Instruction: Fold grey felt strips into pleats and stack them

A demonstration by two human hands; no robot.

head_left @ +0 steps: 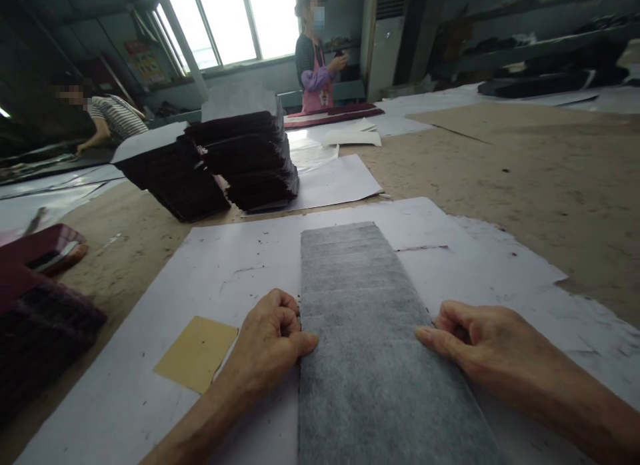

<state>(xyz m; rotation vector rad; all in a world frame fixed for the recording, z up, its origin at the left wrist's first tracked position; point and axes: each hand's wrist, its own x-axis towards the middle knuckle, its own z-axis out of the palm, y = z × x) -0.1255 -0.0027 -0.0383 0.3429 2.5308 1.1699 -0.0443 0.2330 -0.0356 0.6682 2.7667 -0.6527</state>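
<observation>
A long grey felt strip (365, 332) lies lengthwise on white paper sheets (240, 272) in front of me. My left hand (273, 335) is curled at the strip's left edge, thumb resting on top of the felt and fingers folded at the edge. My right hand (475, 338) is curled at the right edge, thumb pressed on the felt. Both hands pinch the strip's edges. A small yellow card (197, 352) lies on the paper just left of my left hand.
Two tall stacks of dark pieces (220, 162) stand at the back left. Dark red and black material (35, 298) is piled at the left edge. Brown tabletop (525, 172) stretches right. One person stands at the far window, another sits far left.
</observation>
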